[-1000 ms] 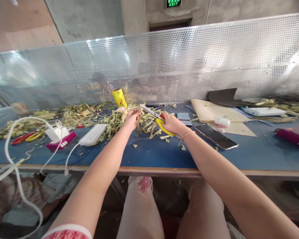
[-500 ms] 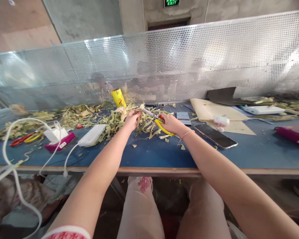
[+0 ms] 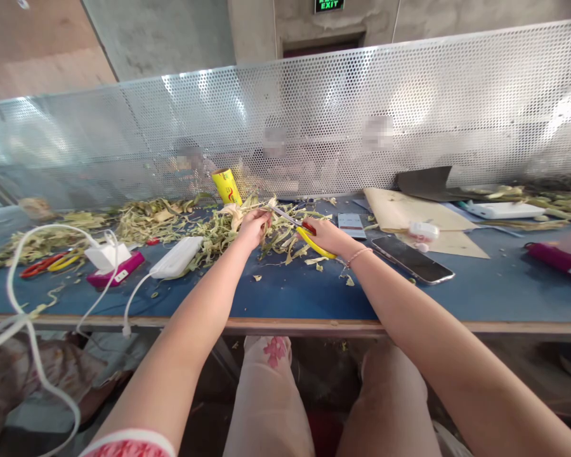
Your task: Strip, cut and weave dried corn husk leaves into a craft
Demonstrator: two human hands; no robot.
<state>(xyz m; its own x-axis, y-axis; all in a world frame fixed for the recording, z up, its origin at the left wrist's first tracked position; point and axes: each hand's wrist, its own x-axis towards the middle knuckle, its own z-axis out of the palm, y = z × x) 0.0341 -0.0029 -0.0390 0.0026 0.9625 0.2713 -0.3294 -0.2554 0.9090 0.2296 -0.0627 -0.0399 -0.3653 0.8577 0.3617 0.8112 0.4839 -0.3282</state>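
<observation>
- My left hand (image 3: pixel 253 226) is clenched on a leaf strip (image 3: pixel 268 204), just right of the yellow tube (image 3: pixel 227 185); I can't see inside the tube.
- My right hand (image 3: pixel 327 236) grips the scissors (image 3: pixel 301 227), further right of the tube.
- Their long axis runs diagonally, with the blades pointing back-left toward the tube and the tips at the strip.

One camera sits on the person's head. It looks forward and down along both arms. The left hand (image 3: pixel 253 227) and right hand (image 3: pixel 326 236) are in the middle of the picture, over the blue table (image 3: pixel 285 298). The knees (image 3: pixel 271 387) show close at the bottom. The mesh wall (image 3: pixel 409 108) stands across the table, near the top.
</observation>
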